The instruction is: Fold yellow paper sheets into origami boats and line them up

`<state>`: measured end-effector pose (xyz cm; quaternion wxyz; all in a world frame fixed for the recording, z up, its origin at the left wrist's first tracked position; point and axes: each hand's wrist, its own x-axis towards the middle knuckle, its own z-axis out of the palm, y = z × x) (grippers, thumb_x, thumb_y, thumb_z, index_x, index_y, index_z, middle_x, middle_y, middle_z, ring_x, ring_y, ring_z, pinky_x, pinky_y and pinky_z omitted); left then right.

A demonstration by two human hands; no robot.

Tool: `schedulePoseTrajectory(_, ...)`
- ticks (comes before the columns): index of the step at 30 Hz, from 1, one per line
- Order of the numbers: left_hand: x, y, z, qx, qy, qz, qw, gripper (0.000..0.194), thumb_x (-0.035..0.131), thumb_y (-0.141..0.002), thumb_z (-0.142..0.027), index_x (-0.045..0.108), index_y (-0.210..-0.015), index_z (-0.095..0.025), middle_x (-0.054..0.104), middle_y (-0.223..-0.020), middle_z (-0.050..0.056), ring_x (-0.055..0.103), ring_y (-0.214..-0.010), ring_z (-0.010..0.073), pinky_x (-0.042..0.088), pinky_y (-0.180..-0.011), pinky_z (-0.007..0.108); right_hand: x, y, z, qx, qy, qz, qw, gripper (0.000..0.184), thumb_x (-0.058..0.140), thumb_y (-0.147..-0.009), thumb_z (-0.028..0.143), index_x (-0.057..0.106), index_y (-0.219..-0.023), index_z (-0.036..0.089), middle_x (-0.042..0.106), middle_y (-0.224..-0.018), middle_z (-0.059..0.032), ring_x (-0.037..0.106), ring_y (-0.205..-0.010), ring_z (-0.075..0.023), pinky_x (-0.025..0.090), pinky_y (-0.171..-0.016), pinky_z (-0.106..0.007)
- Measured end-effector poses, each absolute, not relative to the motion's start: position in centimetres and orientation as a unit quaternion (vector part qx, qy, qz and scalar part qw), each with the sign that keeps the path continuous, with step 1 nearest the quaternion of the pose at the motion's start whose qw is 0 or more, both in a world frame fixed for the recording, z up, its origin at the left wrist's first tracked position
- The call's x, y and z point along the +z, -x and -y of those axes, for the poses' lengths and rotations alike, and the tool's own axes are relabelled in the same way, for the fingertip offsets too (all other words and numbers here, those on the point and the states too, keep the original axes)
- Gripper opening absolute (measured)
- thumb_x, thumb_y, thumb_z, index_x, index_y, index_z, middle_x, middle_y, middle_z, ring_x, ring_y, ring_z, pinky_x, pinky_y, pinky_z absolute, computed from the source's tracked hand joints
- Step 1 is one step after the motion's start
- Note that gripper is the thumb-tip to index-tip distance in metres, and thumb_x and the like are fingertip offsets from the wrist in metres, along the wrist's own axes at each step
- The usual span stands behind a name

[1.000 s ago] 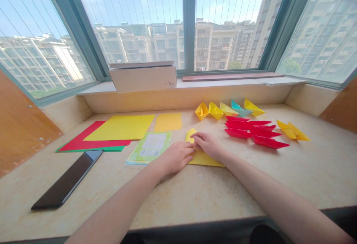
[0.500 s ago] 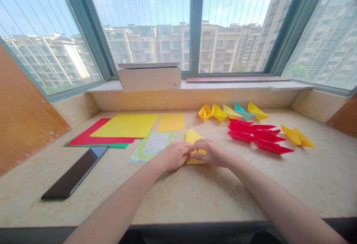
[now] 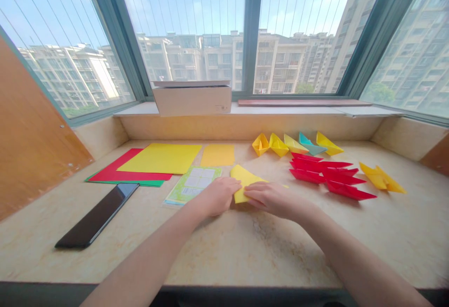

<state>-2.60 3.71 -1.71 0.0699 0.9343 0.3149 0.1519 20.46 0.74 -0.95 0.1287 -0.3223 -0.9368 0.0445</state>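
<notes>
Yellow paper [image 3: 242, 180], right hand [image 3: 275, 199] atop, left hand [image 3: 219, 196] touching

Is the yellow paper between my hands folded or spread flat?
Folded: the yellow paper forms a narrow angled wedge with layered edges, unlike the flat yellow sheet nearby.

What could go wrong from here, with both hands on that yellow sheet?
The yellow paper is pressed only by the left hand and right hand, so it might slip and crease crookedly. Its edge lies close to the green printed leaflet, which a slide could nudge. The red paper boats sit tightly grouped to the right, so a wide right-hand sweep might knock them.
</notes>
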Motion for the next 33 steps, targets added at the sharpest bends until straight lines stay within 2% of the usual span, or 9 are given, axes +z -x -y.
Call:
schedulePoseTrajectory(4, -1.1, 3.3, -4.6, 0.150, -0.931, -0.331, 0.031, 0.039, 0.051, -0.086, -0.006, 0.062, -0.121, -0.020, 0.069, -0.120, 0.007, 0.062, -0.109, 0.0232, 0.046, -0.096, 0.037, -0.9, -20.9, -1.3, -0.004, 0.334, 0.926, 0.179, 0.031, 0.036, -0.101, 0.017, 0.064, -0.115, 0.019, 0.071, -0.113, -0.0105, 0.067, -0.102, -0.0232, 0.053, -0.087, -0.036)
schedulePoseTrajectory(8, -1.1, 3.3, -5.4, 0.168, -0.923, -0.345, -0.009, 0.020, 0.054, -0.092, -0.017, 0.068, -0.106, -0.018, 0.071, -0.101, 0.007, 0.062, -0.098, 0.0231, 0.047, -0.089, 0.036, -1.1, -20.6, -1.4, -0.049, 0.325, 0.925, 0.190, 0.037, 0.042, -0.097, 0.012, 0.056, -0.129, 0.023, 0.069, -0.119, -0.0100, 0.066, -0.106, -0.0247, 0.054, -0.089, -0.039)
schedulePoseTrajectory(11, -1.3, 3.1, -5.4, 0.176, -0.926, -0.333, -0.033, 0.018, 0.051, -0.094, -0.019, 0.069, -0.099, -0.018, 0.068, -0.093, 0.007, 0.061, -0.093, 0.0222, 0.047, -0.086, 0.035, -1.7, -20.1, -1.4, -0.077, 0.334, 0.920, 0.188, 0.047, 0.050, -0.091, 0.009, 0.052, -0.135, 0.025, 0.070, -0.117, -0.0095, 0.068, -0.103, -0.0255, 0.055, -0.086, -0.041)
schedulePoseTrajectory(15, -1.6, 3.1, -5.2, 0.192, -0.930, -0.312, -0.027, 0.021, 0.055, -0.090, -0.015, 0.066, -0.108, -0.019, 0.067, -0.102, 0.007, 0.060, -0.098, 0.0224, 0.048, -0.089, 0.035, -2.6, -20.5, -2.0, -0.066, 0.338, 0.909, 0.233, 0.040, 0.050, -0.091, 0.006, 0.059, -0.126, 0.023, 0.073, -0.114, -0.0078, 0.071, -0.100, -0.0237, 0.056, -0.087, -0.038)
schedulePoseTrajectory(18, -2.0, 3.3, -5.4, 0.223, -0.926, -0.303, -0.007, 0.027, 0.058, -0.090, -0.016, 0.062, -0.117, -0.018, 0.066, -0.117, 0.010, 0.060, -0.109, 0.0232, 0.047, -0.096, 0.036, -2.7, -21.2, -2.5, -0.084, 0.319, 0.894, 0.303, 0.036, 0.046, -0.094, 0.006, 0.062, -0.122, 0.022, 0.071, -0.121, -0.0074, 0.067, -0.112, -0.0236, 0.053, -0.096, -0.039)
schedulePoseTrajectory(20, -2.2, 3.4, -5.5, 0.237, -0.925, -0.297, 0.004, 0.028, 0.054, -0.094, -0.018, 0.060, -0.121, -0.018, 0.067, -0.119, 0.010, 0.062, -0.110, 0.0225, 0.049, -0.095, 0.035, -2.6, -21.5, -2.5, -0.091, 0.308, 0.888, 0.329, 0.035, 0.045, -0.096, 0.009, 0.062, -0.123, 0.023, 0.070, -0.124, -0.0074, 0.065, -0.116, -0.0233, 0.050, -0.099, -0.039)
schedulePoseTrajectory(25, -1.7, 3.6, -5.3, 0.300, -0.897, -0.323, -0.026, 0.021, 0.046, -0.099, -0.023, 0.066, -0.106, -0.018, 0.074, -0.099, 0.008, 0.069, -0.093, 0.0228, 0.053, -0.082, 0.035, -2.3, -21.1, -2.0, -0.015, 0.354, 0.866, 0.353, 0.036, 0.052, -0.098, 0.029, 0.054, -0.133, 0.022, 0.073, -0.113, -0.0088, 0.071, -0.097, -0.0229, 0.054, -0.083, -0.034)
schedulePoseTrajectory(30, -1.2, 3.1, -4.0, 0.381, -0.869, -0.316, 0.007, 0.025, 0.049, -0.099, -0.028, 0.058, -0.120, -0.019, 0.074, -0.103, 0.007, 0.071, -0.091, 0.0192, 0.055, -0.078, 0.029, -1.8, -20.4, -1.8, 0.072, 0.501, 0.737, 0.448, 0.029, 0.052, -0.095, 0.044, 0.066, -0.103, 0.020, 0.072, -0.078, -0.0032, 0.066, -0.064, -0.0189, 0.047, -0.057, -0.026)
schedulePoseTrajectory(33, -1.5, 2.6, -3.6, 0.388, -0.860, -0.326, 0.049, 0.033, 0.052, -0.098, -0.029, 0.052, -0.130, -0.021, 0.072, -0.113, 0.007, 0.071, -0.097, 0.0186, 0.055, -0.081, 0.027, -1.8, -20.4, -2.3, 0.132, 0.529, 0.697, 0.466, 0.030, 0.057, -0.091, 0.048, 0.066, -0.096, 0.019, 0.069, -0.070, -0.0007, 0.062, -0.060, -0.0174, 0.043, -0.053, -0.025)
